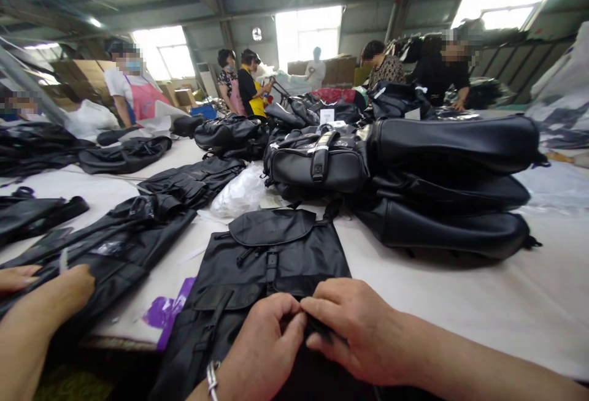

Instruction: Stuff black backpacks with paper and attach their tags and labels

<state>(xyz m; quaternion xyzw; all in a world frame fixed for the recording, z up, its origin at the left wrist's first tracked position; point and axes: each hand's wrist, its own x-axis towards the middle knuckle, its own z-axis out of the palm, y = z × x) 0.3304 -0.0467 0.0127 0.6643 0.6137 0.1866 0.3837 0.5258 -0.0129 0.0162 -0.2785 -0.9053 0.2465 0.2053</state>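
A black backpack lies face up on the table before me, with its flap, drawstring and buckled front straps showing. Over its front pocket on the right side, my left hand and my right hand meet, fingertips almost touching. Both are closed in a pinch on a dark strap of the pocket, most of it hidden by the fingers. A metal bracelet circles my left wrist.
A co-worker's hands work on another black bag at my left. Stacked black backpacks stand on the right. Clear plastic wrapping lies behind my backpack, purple plastic to its left. Several people stand farther back.
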